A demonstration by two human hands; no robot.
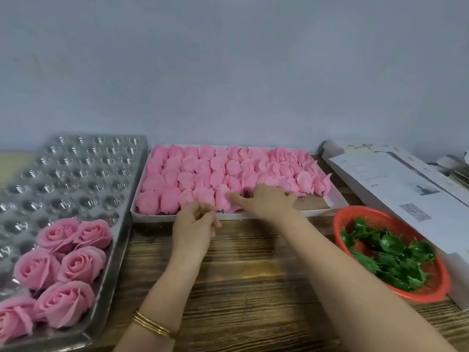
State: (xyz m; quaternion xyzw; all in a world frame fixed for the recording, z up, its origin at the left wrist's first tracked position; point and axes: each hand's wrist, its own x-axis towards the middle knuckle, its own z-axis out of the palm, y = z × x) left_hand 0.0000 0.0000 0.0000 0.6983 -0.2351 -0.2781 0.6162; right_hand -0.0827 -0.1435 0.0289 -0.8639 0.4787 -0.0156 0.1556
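pink flower (248, 181) in the white tray (157, 216) is pinched by your right hand (266, 199), and your left hand (195, 224) curls nearby, holding something or nothing, i cannot tell.

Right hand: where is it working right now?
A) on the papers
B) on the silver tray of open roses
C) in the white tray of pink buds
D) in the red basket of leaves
C: the right hand is on the front row of pink buds in the white tray, apart from the red basket.
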